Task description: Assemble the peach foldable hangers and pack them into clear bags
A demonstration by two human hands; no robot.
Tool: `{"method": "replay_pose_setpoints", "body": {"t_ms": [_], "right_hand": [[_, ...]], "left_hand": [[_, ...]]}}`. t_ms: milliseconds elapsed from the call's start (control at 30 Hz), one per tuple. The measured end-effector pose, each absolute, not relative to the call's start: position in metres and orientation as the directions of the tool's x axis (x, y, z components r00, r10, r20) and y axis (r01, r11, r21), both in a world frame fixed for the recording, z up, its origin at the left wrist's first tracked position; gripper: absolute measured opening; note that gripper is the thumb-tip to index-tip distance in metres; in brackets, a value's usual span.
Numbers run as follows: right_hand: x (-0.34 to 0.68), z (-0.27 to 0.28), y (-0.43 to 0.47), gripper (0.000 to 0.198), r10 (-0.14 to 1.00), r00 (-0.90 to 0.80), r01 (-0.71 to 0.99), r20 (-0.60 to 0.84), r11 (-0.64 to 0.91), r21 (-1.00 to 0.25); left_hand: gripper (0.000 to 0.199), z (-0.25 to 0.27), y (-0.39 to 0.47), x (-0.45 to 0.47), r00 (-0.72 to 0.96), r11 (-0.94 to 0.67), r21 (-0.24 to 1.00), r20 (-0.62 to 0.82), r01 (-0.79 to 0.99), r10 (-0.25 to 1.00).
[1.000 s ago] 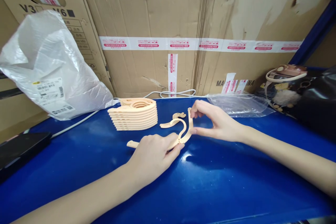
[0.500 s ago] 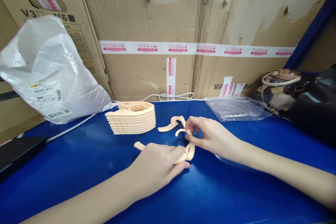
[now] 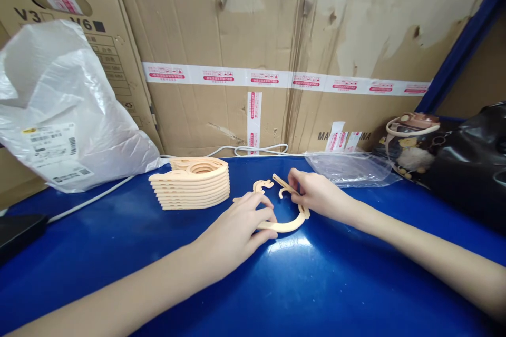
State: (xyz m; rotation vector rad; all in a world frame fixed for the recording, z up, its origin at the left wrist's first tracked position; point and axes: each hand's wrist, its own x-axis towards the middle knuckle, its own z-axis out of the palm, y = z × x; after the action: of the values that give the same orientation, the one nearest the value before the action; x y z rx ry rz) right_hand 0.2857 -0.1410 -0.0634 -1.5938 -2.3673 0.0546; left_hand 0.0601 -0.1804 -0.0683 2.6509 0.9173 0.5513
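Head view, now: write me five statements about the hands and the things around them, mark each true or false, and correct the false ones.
1. The right hand pinches a jointed cream piece. True.
2. Several matching cream pieces sit in a stack. True.
3. The left hand rests on top of the stack. False: it holds the jointed cream piece.
4. The clear plastic sheet hangs from the right hand. False: it lies on the blue tabletop, beyond that hand.
5. The white bag bears a printed label. True.

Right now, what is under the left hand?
Part of a cream hanger: its curved stretch shows beyond the left hand, while whatever the hand covers cannot be seen.
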Motion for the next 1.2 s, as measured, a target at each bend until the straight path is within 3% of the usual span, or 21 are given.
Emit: {"method": "replay_pose_setpoints", "body": {"t_ms": [100,200,333,400,500,600,700,867,1067,1200], "right_hand": [[0.29,-0.063,-0.14,0.012,0.908,-0.367,0.902,0.203,0.401,-0.161],[0.293,-0.06,-0.14,0.01,0.914,-0.357,0.915,0.192,0.383,-0.123],[0.291,-0.052,-0.144,0.008,0.913,-0.35,0.928,0.211,0.368,-0.056],[0.286,-0.048,-0.151,0.006,0.88,-0.414,0.9,0.232,0.434,-0.04],[0.274,-0.048,-0.166,0.018,0.798,-0.564,0.804,0.214,0.589,-0.075],[0.261,-0.056,-0.18,0.026,0.736,-0.649,0.743,0.194,0.668,-0.044],[0.253,-0.063,-0.185,0.016,0.679,-0.712,0.693,0.177,0.72,0.025],[0.258,-0.066,-0.183,0.008,0.633,-0.765,0.638,0.124,0.77,0.007],[0.268,-0.074,-0.184,0.02,0.551,-0.817,0.577,0.174,0.784,0.23],[0.268,-0.074,-0.183,0.02,0.528,-0.83,0.558,0.181,0.773,0.304]], "left_hand": [[0.014,-0.063,-0.175,0.066,0.748,-0.759,0.373,0.209,0.534,0.63],[0.035,-0.065,-0.166,0.07,0.72,-0.74,0.373,0.222,0.56,0.658],[0.043,-0.076,-0.149,0.077,0.663,-0.709,0.233,0.254,0.665,0.705],[0.042,-0.078,-0.141,0.08,0.65,-0.69,0.144,0.246,0.709,0.719],[0.037,-0.074,-0.135,0.082,0.651,-0.684,0.102,0.235,0.722,0.722],[0.029,-0.07,-0.132,0.081,0.642,-0.678,0.122,0.236,0.725,0.729],[0.025,-0.071,-0.131,0.08,0.63,-0.67,0.152,0.243,0.726,0.738],[0.024,-0.07,-0.134,0.081,0.622,-0.673,0.214,0.26,0.708,0.738],[0.038,-0.054,-0.152,0.066,0.625,-0.759,0.316,0.434,0.569,0.649],[0.027,-0.056,-0.168,0.049,0.521,-0.688,0.44,0.451,0.577,0.725]]}}
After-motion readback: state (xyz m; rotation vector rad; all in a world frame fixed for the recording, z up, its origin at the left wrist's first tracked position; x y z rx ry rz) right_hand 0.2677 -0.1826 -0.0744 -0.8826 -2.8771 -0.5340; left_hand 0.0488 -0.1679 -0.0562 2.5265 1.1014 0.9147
